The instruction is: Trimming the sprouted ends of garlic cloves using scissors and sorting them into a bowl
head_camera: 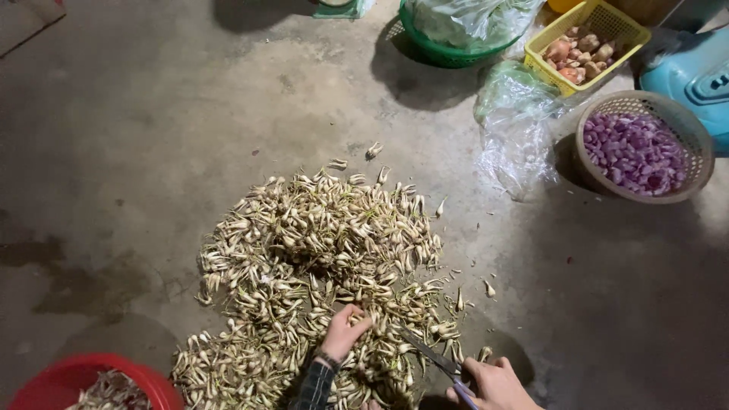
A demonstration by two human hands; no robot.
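Observation:
A wide pile of small pale bulbs with roots and stems (319,258) lies on the concrete floor. My left hand (345,332) reaches into the near edge of the pile, fingers closed around a few bulbs. My right hand (493,383) is at the bottom right and grips a pair of scissors (429,353). The scissor blades point up-left toward my left hand and lie over the pile's edge.
A red basin (45,383) with trimmed bulbs sits bottom left. At the top right are a round basket of purple shallots (695,148), a yellow crate of brown bulbs (626,26), a green basket with a plastic bag (425,45) and a loose clear bag (516,121).

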